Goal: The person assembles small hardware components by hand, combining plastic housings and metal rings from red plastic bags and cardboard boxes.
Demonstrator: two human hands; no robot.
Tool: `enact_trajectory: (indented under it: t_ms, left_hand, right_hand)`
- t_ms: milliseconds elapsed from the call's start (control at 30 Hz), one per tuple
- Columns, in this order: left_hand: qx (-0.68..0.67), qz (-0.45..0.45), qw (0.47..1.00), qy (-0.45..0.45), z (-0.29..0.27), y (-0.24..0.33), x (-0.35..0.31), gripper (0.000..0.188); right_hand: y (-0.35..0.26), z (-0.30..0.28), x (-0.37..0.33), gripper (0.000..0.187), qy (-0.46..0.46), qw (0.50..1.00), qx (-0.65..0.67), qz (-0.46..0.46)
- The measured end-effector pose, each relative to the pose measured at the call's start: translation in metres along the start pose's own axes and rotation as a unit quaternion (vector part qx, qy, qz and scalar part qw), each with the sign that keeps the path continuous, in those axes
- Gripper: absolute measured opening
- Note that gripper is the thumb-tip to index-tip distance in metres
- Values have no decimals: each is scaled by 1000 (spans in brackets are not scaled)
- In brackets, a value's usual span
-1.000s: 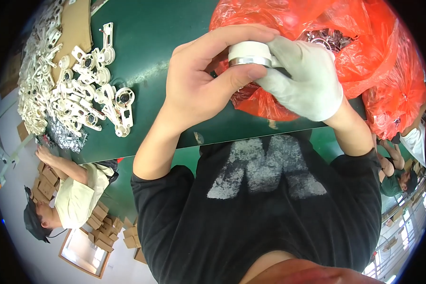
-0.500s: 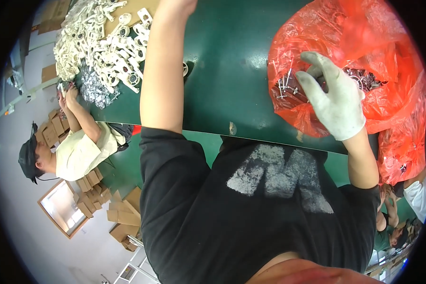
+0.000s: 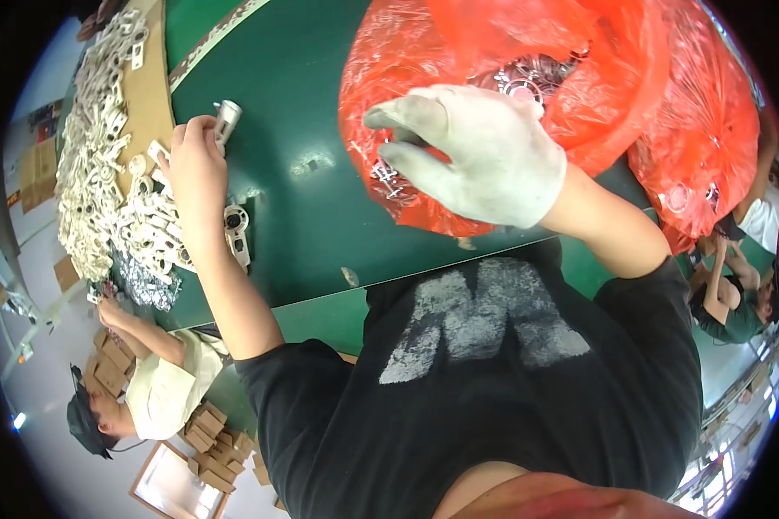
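Observation:
My left hand [image 3: 201, 164], bare, reaches over the left part of the table. Its bent fingers are closed on a white plastic part [image 3: 227, 118] with a tube-like end. My right hand [image 3: 476, 154] wears a white glove and hovers over an opened red plastic bag [image 3: 441, 212]. A gap shows between its thumb and fingers, with nothing visible in them. Small metal parts [image 3: 388, 183] and some ring-shaped pieces [image 3: 521, 86] lie in the bag. Close to my left forearm rests another white part [image 3: 236, 232] with a dark round opening.
White plastic parts [image 3: 91, 190] are heaped on cardboard [image 3: 147, 78] at the left. Beside the heap lie silvery pieces [image 3: 147, 281]. A co-worker [image 3: 164, 381] in a cream shirt works at the left. Another red bag [image 3: 701, 164] hangs over the table edge at the right.
My left hand has come back into view with the white part. The view has shifted, so the bag and my right hand appear further left.

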State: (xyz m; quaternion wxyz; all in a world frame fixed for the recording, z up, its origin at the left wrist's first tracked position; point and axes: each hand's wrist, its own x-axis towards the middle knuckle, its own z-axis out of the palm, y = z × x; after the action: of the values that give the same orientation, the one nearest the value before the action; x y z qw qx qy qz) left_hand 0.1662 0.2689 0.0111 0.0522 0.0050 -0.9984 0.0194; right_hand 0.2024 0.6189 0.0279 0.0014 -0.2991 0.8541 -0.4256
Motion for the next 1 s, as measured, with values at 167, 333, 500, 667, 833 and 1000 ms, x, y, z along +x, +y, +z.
enact_trajectory:
  t_ms: [167,333,500,667,833,1000]
  left_hand:
    - [-110,98,988,54,-14,52,-11,20]
    - [-203,41,978,-31,-41,63,-57,24]
    - [-246,137,959,-36,-36,120,-138,76]
    - [-248,72,964,-65,-16,127,-132,52]
    - [-512,76,855,29,-31,116,-101,45]
    - [-672,168,716,88,-32,171,-47,56]
  right_hand:
    - [11,10,2,26,104,986,-80,-101]
    - [18,3,10,29,81,991,12,-104]
    - [35,40,40,34,263,859,239,-369]
    - [0,-1,14,29,-5,997,13,-70]
    - [-4,-5,7,54,-73,995,69,0]
    - [-5,-30,11,57,-84,966,220,109]
